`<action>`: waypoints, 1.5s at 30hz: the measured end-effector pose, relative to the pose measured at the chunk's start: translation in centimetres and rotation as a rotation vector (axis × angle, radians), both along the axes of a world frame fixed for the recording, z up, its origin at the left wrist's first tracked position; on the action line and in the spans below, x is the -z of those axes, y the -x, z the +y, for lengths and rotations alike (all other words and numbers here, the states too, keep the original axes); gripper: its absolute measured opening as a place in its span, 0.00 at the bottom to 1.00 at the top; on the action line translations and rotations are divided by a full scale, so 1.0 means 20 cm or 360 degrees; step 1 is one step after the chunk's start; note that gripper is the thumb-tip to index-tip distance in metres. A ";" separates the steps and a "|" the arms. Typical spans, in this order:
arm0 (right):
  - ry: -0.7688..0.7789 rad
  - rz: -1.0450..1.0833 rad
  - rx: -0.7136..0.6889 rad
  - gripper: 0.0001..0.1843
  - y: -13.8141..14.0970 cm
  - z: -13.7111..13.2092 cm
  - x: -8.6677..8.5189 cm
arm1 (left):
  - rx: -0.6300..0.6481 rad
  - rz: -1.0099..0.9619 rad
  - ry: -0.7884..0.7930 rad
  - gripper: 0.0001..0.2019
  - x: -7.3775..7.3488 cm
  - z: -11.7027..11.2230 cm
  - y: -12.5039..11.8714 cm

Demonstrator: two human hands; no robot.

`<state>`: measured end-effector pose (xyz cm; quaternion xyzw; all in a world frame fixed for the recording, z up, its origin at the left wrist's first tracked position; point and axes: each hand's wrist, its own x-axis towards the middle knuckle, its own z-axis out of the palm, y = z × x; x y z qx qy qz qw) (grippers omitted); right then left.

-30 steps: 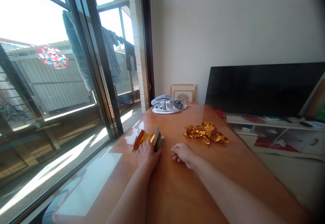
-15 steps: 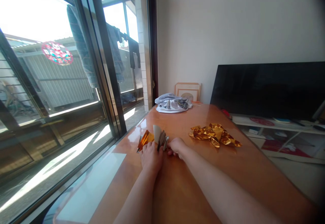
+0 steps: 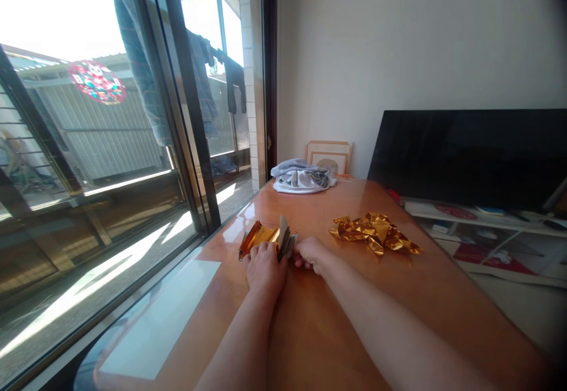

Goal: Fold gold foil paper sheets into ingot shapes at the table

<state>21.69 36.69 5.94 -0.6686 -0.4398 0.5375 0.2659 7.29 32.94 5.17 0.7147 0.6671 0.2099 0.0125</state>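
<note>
Our left hand (image 3: 266, 270) grips the folded gold foil (image 3: 259, 236) with closed fingers, our right hand (image 3: 310, 255) touches its edge, grip unclear, and crumpled foil (image 3: 374, 234) lies at two o'clock.

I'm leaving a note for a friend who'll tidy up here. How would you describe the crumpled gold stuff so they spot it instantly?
Start at the long wooden table and face the large black screen beyond its right side. Just past the right hand lies a crumpled heap of gold foil. Unlike the flatter gold piece at the left hand, it is bunched up and neither hand touches it.
</note>
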 end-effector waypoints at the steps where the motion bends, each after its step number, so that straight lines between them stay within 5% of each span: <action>1: -0.0003 0.0002 0.0008 0.20 -0.01 -0.02 0.00 | 0.0002 -0.0004 0.0008 0.16 0.00 0.00 0.00; 15: -0.0190 0.0003 0.0241 0.07 -0.36 -0.43 0.02 | 0.0098 0.0045 -0.0027 0.18 0.01 -0.02 -0.01; 22: -0.0191 -0.0004 0.0270 0.05 -0.58 -0.71 0.03 | 0.0143 -0.0021 -0.0091 0.37 0.00 -0.03 -0.02; 27: -0.0184 0.0013 0.0256 0.03 -0.69 -0.86 0.03 | 0.0047 -0.0147 -0.0145 0.45 -0.07 -0.08 -0.05; 32: -0.0229 0.0063 0.0264 0.01 -0.72 -0.95 0.04 | -0.0097 -0.0309 -0.0554 0.35 -0.17 -0.16 -0.09; 34: -0.0268 0.0106 0.0287 0.02 -0.72 -0.96 0.04 | 0.0077 -0.0340 -0.0629 0.27 -0.19 -0.20 -0.11; 37: -0.0294 0.0215 0.0336 0.03 -0.72 -0.96 0.04 | 0.0600 -0.0320 -0.0521 0.17 -0.20 -0.28 -0.18; 41: -0.0267 0.0479 0.0433 0.03 -0.74 -0.95 0.04 | 0.1269 -0.0133 -0.0237 0.24 -0.20 -0.41 -0.32; 43: -0.0246 0.0612 0.0456 0.04 -0.74 -0.95 0.03 | 0.1410 -0.0017 -0.0126 0.31 -0.20 -0.46 -0.40; 45: -0.0234 0.0718 0.0445 0.05 -0.74 -0.95 0.02 | 0.1416 0.0096 -0.0080 0.25 -0.20 -0.49 -0.45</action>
